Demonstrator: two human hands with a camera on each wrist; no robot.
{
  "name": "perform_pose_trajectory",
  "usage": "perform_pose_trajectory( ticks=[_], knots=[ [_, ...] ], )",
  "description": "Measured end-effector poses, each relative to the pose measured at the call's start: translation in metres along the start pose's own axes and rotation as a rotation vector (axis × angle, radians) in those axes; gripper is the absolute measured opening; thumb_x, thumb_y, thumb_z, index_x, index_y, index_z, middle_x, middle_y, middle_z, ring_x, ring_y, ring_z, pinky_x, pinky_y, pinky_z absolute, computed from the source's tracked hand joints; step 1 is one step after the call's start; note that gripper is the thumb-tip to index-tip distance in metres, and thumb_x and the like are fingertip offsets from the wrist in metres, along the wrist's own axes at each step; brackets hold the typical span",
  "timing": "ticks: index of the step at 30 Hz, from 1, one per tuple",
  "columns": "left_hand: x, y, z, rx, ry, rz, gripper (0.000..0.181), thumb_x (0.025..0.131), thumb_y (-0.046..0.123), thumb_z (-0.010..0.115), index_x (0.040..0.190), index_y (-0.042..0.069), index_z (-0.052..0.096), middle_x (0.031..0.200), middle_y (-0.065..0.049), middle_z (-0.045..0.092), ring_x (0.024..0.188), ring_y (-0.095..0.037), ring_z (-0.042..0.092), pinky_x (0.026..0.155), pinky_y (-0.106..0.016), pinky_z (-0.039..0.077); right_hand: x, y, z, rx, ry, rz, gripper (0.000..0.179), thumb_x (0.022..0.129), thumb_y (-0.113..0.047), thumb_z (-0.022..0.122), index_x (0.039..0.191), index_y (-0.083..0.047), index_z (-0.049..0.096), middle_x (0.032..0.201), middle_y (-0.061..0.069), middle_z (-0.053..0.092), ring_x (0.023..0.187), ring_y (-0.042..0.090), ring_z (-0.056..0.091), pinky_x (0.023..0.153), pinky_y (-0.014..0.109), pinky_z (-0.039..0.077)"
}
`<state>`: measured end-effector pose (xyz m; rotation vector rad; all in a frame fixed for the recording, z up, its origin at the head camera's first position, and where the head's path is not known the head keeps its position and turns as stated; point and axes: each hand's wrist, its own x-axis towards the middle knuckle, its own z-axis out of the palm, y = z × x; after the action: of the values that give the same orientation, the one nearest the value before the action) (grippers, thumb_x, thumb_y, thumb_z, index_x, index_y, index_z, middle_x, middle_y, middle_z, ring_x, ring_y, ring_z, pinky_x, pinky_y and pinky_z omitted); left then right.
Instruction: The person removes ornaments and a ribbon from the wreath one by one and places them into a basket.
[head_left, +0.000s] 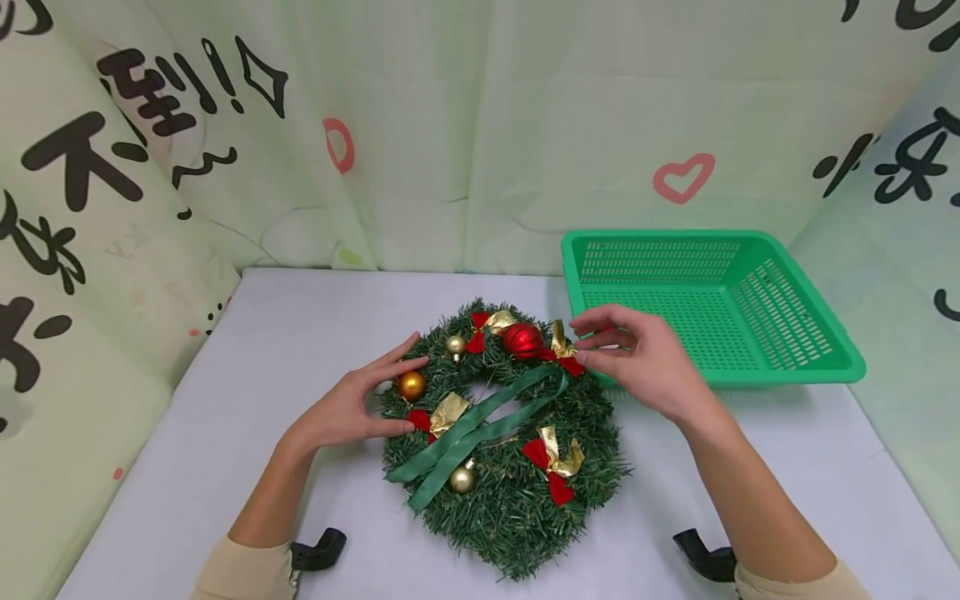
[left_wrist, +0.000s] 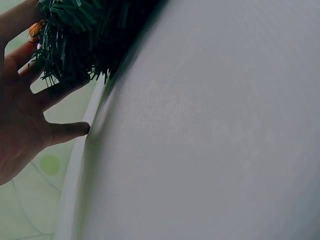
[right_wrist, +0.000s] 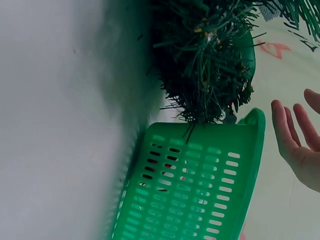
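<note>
Wreath lies face up between two hands, its right-hand bow being tended

The artificial Christmas wreath [head_left: 510,512] lies on the white-covered table [head_left: 292,333], just in front of the person, presumably flat so that its trimmings face up within reach of both hands. The left hand [head_left: 347,408] has its fingers spread apart, clasping nothing: fingertips rest on the left rim near an amber-gold bauble [head_left: 412,386], the thumb beside a red-and-gold bow [head_left: 448,412]. That wide placement looks meant to steady the ring against sliding. The right hand [head_left: 645,354] reaches in from the opposite side, thumb and fingers parted at the edge of the upper-right bow [head_left: 564,350]; whether they touch it I cannot tell, but no grip shows. Their position suggests attention to how that bow sits beside the shiny red bauble [head_left: 522,340]. From about there, two green ribbon tails [head_left: 477,414] fall slantwise across the centre hole to the lower left, apparently left loose to drape. The green slotted plastic basket [head_left: 772,375] stands behind and to the right, likely set there to leave working room while staying close to the right arm
</note>
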<state>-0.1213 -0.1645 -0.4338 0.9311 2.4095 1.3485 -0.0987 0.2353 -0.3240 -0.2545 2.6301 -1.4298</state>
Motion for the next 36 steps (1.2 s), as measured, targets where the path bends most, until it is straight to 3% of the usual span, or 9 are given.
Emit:
perform_pose_trajectory(
  ticks=[6, 27, 36],
  knots=[
    [0.0, 0.0, 0.001, 0.0, 0.001, 0.0, 0.084, 0.086, 0.022, 0.088, 0.159, 0.022, 0.047, 0.176, 0.002, 0.017, 0.161, -0.03, 0.022, 0.121, -0.069, 0.027, -0.002, 0.003, 0.007, 0.022, -0.024, -0.004, 0.031, 0.097, -0.013, 0.074, 0.127, -0.017, 0.069, 0.127, 0.015, 0.071, 0.109, 0.018, 0.072, 0.087, 0.029, 0.06],
    [0.001, -0.002, 0.0, -0.001, -0.003, -0.003, 0.084, 0.085, 0.024, 0.088, 0.159, 0.023, 0.046, 0.176, 0.006, 0.016, 0.161, -0.03, 0.022, 0.121, -0.07, 0.027, -0.018, 0.006, 0.024, 0.028, -0.062, -0.018, 0.037, 0.095, -0.008, 0.075, 0.132, -0.006, 0.067, 0.13, 0.016, 0.069, 0.113, 0.028, 0.072, 0.087, 0.028, 0.061],
    [0.001, -0.003, 0.0, -0.002, -0.004, -0.003, 0.084, 0.085, 0.024, 0.088, 0.159, 0.023, 0.047, 0.176, 0.004, 0.017, 0.161, -0.029, 0.022, 0.121, -0.069, 0.027, -0.022, 0.008, 0.03, -0.016, -0.036, -0.026, 0.036, 0.094, -0.006, 0.076, 0.129, -0.007, 0.068, 0.133, 0.014, 0.067, 0.113, 0.026, 0.071, 0.09, 0.029, 0.061]
  ],
)
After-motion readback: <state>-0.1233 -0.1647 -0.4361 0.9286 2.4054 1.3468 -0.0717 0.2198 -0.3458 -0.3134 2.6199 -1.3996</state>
